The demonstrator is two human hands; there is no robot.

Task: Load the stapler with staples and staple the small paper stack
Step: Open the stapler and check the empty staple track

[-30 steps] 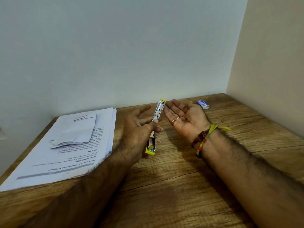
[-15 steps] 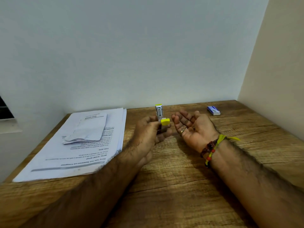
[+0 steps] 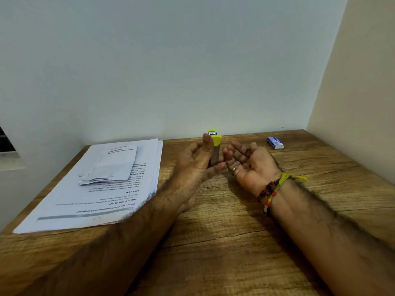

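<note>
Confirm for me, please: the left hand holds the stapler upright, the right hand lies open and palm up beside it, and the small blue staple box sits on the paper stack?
Not quite. In the head view the staple box sits on the bare wooden table at far right, away from the paper stack. The rest holds: the left hand holds the stapler upright, and the right hand lies open, palm up.

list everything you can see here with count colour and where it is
stapler: 1, yellow and silver, held upright in the left hand
staple box: 1, blue and white, far right of the table, apart from both hands
printed sheets: 1 pile, white, left side of the table
small paper stack: 1, white, lying on the printed sheets
table: 1, brown wood, against the walls
wristbands: several, yellow, red and dark, on the right wrist
left hand: grips the stapler
right hand: palm up, holds nothing
</note>
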